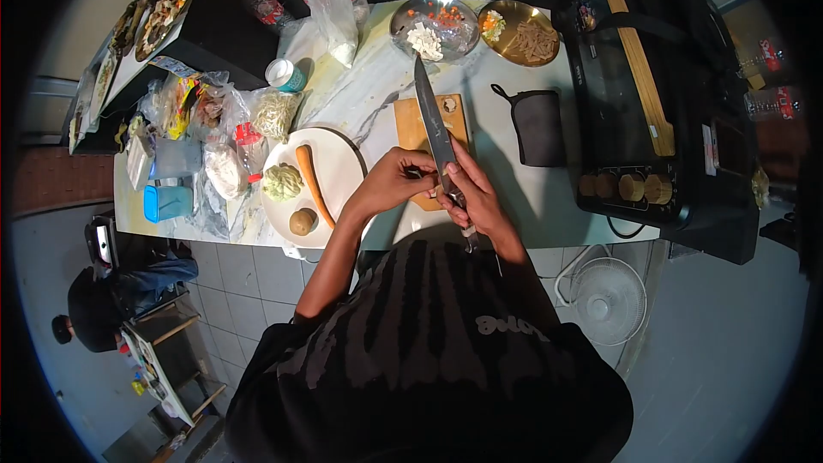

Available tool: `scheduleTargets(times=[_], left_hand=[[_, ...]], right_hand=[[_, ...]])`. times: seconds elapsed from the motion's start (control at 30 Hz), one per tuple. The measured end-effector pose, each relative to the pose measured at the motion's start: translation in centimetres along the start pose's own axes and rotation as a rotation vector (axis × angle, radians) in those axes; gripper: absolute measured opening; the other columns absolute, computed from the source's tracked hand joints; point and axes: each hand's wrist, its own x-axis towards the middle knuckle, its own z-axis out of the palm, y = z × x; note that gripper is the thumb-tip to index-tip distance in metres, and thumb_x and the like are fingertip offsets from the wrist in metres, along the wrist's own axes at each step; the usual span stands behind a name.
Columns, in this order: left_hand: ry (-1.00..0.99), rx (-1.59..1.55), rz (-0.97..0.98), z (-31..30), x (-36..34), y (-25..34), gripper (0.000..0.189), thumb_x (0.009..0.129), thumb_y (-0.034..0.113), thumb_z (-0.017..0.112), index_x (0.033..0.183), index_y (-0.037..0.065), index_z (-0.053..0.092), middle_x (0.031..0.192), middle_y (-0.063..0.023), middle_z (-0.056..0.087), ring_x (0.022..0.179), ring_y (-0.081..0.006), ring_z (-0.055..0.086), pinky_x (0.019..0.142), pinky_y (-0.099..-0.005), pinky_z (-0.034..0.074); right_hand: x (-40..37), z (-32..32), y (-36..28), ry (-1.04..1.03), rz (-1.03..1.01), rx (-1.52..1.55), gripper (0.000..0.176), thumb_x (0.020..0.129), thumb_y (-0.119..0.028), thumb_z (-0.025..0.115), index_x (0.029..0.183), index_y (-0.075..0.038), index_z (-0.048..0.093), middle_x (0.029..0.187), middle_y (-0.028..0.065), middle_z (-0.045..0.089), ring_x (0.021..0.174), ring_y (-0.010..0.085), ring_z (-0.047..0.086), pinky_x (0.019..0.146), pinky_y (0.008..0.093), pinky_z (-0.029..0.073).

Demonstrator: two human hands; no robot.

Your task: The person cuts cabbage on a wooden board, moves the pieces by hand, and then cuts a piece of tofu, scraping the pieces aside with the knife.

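Observation:
My right hand (476, 197) is wrapped round the handle of a large kitchen knife (433, 116), its dark blade pointing away from me over the wooden cutting board (407, 124). My left hand (399, 178) is closed in a pinch close beside the knife's handle end; whatever its fingertips hold is too small and hidden to make out. A small pale brownish piece (448, 105) lies near the board's far end. To the left, a white plate (339, 154) bears a carrot (314, 184), a pale green leafy vegetable (281, 181) and a round brown potato-like vegetable (303, 221).
A metal bowl (397, 37) of chopped pieces and a golden plate (553, 27) of strips and diced vegetables stand at the back. A black pouch (538, 127) lies beside a black oven (621, 111) on the right. Bags, bottles and a blue-lidded container (167, 203) crowd the left.

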Motion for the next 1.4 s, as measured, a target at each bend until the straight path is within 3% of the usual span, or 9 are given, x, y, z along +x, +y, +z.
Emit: scheduleTargets(times=[0.27,0.67,0.77,0.9,0.97,1.1,1.23,1.3,1.4], left_hand=[[-0.042,-0.192,-0.021,-0.4,0.3,-1.8,0.01,0.087,-0.005,0.065,0.096,-0.004,0.07,0.086,-0.0023,0.069,0.08,-0.008,0.062,0.075,-0.0254,0.05],[0.102,-0.295,0.119,0.4,1.2,-4.0,0.017,0.086,-0.01,0.065,0.098,0.002,0.066,0.092,-0.0026,0.068,0.085,-0.0099,0.065,0.08,-0.0262,0.054],[0.139,-0.387,0.129,-0.2,1.2,-5.3,0.019,0.086,-0.009,0.065,0.101,0.003,0.064,0.091,-0.0003,0.063,0.083,-0.0097,0.064,0.079,-0.0258,0.054],[0.206,-0.317,0.042,-0.8,0.7,-6.0,0.025,0.085,-0.009,0.062,0.108,0.001,0.067,0.092,0.0005,0.062,0.08,-0.0085,0.062,0.075,-0.0255,0.054],[0.222,-0.189,-0.037,-0.9,0.9,-6.4,0.032,0.085,-0.008,0.061,0.115,-0.001,0.07,0.088,0.0,0.064,0.078,-0.0085,0.062,0.074,-0.0241,0.053],[0.304,0.097,-0.116,-0.5,1.2,-6.7,0.028,0.086,-0.003,0.063,0.111,-0.001,0.075,0.091,-0.0043,0.074,0.076,-0.0088,0.063,0.073,-0.0232,0.051],[0.358,0.346,-0.081,0.3,1.5,-6.1,0.025,0.085,0.0,0.065,0.108,0.001,0.077,0.096,-0.0064,0.076,0.078,-0.0089,0.065,0.074,-0.025,0.051],[0.35,0.453,-0.091,0.3,1.9,-6.1,0.023,0.082,0.007,0.073,0.105,0.004,0.078,0.092,-0.0097,0.077,0.069,-0.0166,0.066,0.071,-0.029,0.053],[0.314,0.487,0.02,0.3,2.3,-6.9,0.024,0.081,0.008,0.074,0.105,0.007,0.078,0.094,-0.0109,0.075,0.074,-0.024,0.068,0.073,-0.0329,0.055]], right_hand=[[0.4,-1.0,0.5,-0.041,0.005,-0.063,0.057,0.111,-0.028,0.04,0.162,-0.017,0.018,0.07,0.0149,0.062,0.038,0.0062,0.038,0.036,0.021,0.034],[-0.4,-2.3,-0.2,0.045,-0.007,-0.109,0.046,0.11,-0.03,0.042,0.152,-0.011,0.036,0.067,0.0135,0.062,0.039,0.006,0.038,0.038,0.0206,0.034],[-3.5,-4.0,-2.2,0.103,-0.012,-0.266,0.032,0.11,-0.028,0.043,0.118,-0.002,0.06,0.067,0.0114,0.061,0.041,0.0038,0.037,0.04,0.0209,0.033],[-8.3,-6.8,-3.5,0.238,0.107,-0.565,0.027,0.104,-0.025,0.056,0.107,0.0,0.062,0.067,0.008,0.063,0.044,0.0047,0.043,0.042,0.023,0.036],[-10.9,-7.9,-3.8,0.274,0.221,-0.817,0.031,0.097,-0.03,0.066,0.101,0.001,0.064,0.07,0.006,0.065,0.052,0.007,0.055,0.047,0.0253,0.044],[-14.7,-9.7,-2.6,0.276,0.185,-0.813,0.028,0.09,-0.023,0.074,0.097,0.002,0.066,0.07,0.0053,0.067,0.06,0.012,0.064,0.056,0.0296,0.05],[-17.5,-10.9,-0.6,0.3,0.444,-0.927,0.022,0.083,-0.016,0.078,0.093,0.003,0.071,0.074,0.0096,0.073,0.064,0.0181,0.07,0.062,0.0334,0.054],[-18.5,-10.6,-0.9,0.311,0.727,-1.065,0.015,0.082,-0.014,0.075,0.082,0.001,0.072,0.066,0.0074,0.07,0.055,0.0146,0.066,0.053,0.032,0.051],[-20.4,-10.7,-0.4,0.277,0.801,-1.059,0.017,0.08,-0.018,0.078,0.082,-0.002,0.076,0.066,0.0095,0.071,0.054,0.0151,0.066,0.051,0.0303,0.051]])
